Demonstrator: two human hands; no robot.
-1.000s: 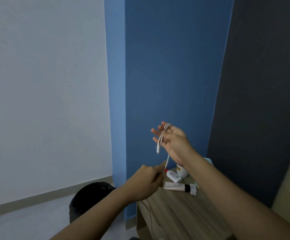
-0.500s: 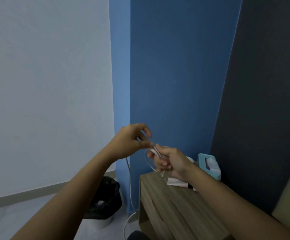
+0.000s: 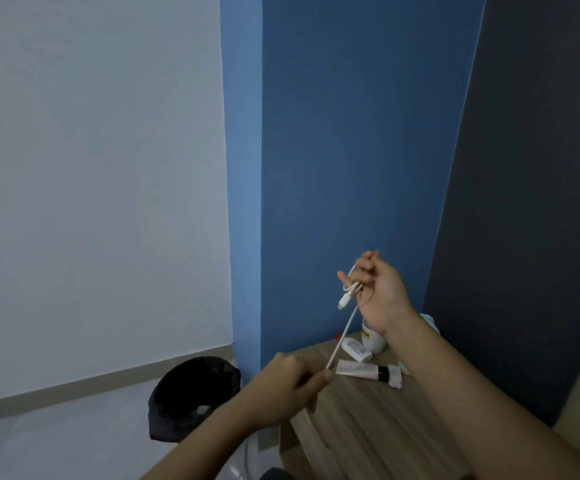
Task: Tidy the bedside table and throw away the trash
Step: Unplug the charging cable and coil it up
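Coiling the white cable (image 3: 342,336): right hand (image 3: 376,294) grips the loops round its curled fingers (image 3: 368,268), above the bedside table (image 3: 350,427); left hand (image 3: 290,384) pinches the taut run over the table's front-left corner. Step prob. cable tidy-up. Next wrap needs left hand up & round w/ tension kept; trash comes later.

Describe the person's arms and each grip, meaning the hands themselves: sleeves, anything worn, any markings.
The left grip and right grip are bare hands: no gloves, and no ring shows on the fingers in view. The left forearm and right forearm are bare to the frame's edge, with no sleeve, watch, bracelet or marking visible. The left grip is slightly blurred.
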